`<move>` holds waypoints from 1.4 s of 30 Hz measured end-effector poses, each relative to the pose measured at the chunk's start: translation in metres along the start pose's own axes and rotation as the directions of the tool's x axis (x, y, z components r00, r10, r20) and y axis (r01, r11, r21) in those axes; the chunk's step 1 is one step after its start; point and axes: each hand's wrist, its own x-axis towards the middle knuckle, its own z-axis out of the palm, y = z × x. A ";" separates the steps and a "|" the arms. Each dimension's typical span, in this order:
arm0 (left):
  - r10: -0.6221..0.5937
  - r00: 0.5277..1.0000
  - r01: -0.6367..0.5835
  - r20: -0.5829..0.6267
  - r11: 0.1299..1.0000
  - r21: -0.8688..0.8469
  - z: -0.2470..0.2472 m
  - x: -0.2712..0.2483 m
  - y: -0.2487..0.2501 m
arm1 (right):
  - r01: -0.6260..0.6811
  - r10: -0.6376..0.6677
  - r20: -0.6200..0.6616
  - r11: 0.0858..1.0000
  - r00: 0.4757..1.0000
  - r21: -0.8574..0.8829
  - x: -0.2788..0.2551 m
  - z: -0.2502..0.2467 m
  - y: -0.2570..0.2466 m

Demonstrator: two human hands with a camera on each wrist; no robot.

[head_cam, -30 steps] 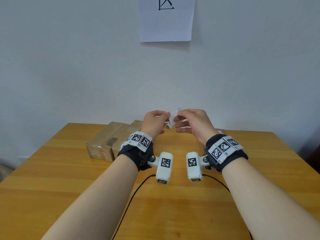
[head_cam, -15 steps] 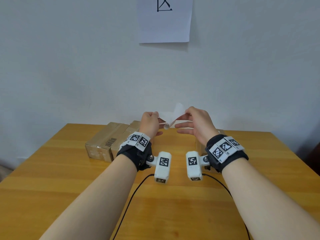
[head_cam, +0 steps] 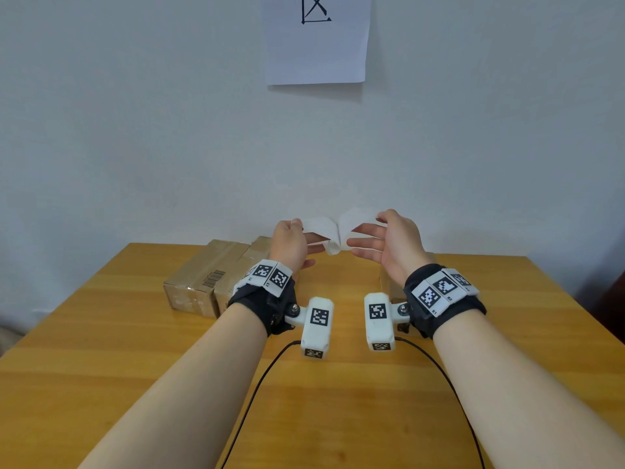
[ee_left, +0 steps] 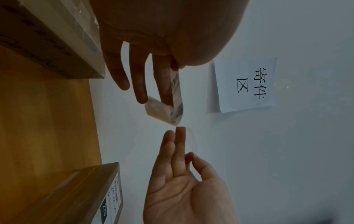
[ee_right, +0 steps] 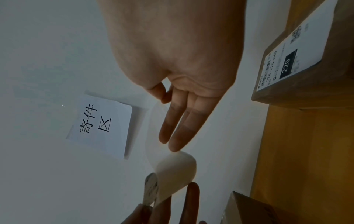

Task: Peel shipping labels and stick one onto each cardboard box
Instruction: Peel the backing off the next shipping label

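Note:
Both hands are raised over the table's far side. My left hand (head_cam: 297, 231) pinches a printed shipping label (ee_left: 177, 94) between thumb and forefinger. My right hand (head_cam: 382, 221) pinches the thin translucent backing paper (ee_right: 153, 133) at its upper end, with the other fingers (ee_right: 172, 128) stretched out. The two sheets spread apart and still meet in a curl (head_cam: 333, 247) between the hands. Two plain cardboard boxes (head_cam: 203, 279) lie side by side at the far left. A third box (ee_right: 306, 75), bearing a white label (ee_right: 285, 60), sits at the far right, mostly hidden by my right wrist in the head view.
The boxes rest on a wooden table (head_cam: 101, 367) set against a white wall. A paper sign (head_cam: 316, 38) hangs on the wall above. Black cables (head_cam: 257, 384) run from the wrist cameras across the near tabletop.
The hands have drawn apart and risen slightly. The label and backing, bunched between the fingertips a second ago, now spread open in a wide V.

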 end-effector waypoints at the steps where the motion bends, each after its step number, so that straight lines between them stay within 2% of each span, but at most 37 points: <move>1: -0.005 1.000 0.005 -0.001 1.000 -0.008 0.000 0.000 0.000 | -0.001 0.001 -0.006 1.000 1.000 0.011 0.001 -0.001 0.001; 10: -0.049 0.997 0.049 0.054 0.999 -0.004 0.000 -0.005 0.006 | 0.002 0.007 -0.070 0.992 0.998 0.125 0.003 -0.011 0.003; 14: -0.049 0.998 0.049 0.044 0.999 -0.018 0.000 -0.007 0.006 | -0.004 0.021 -0.109 0.987 0.994 0.158 0.006 -0.015 0.005; 21: -0.043 0.998 0.039 -0.053 0.997 -0.073 0.004 -0.002 0.003 | -0.041 0.074 -0.141 0.974 0.987 0.224 0.007 -0.025 0.009; 29: -0.057 0.998 0.057 -0.005 0.996 -0.073 0.013 0.004 -0.005 | -0.027 0.088 -0.224 0.965 0.971 0.260 0.009 -0.044 0.014; 34: -0.076 0.997 0.077 0.023 0.996 -0.044 0.022 0.002 -0.013 | 0.022 0.110 -0.374 0.943 0.921 0.332 0.006 -0.071 0.016; 38: -0.093 0.995 0.095 0.045 0.994 -0.050 0.035 0.000 -0.017 | 0.051 0.173 -0.505 0.915 0.845 0.399 0.010 -0.108 0.022; 42: -0.110 0.993 0.113 0.053 0.992 -0.063 0.046 -0.001 -0.022 | -0.008 0.233 -0.512 0.915 0.827 0.403 0.013 -0.151 0.034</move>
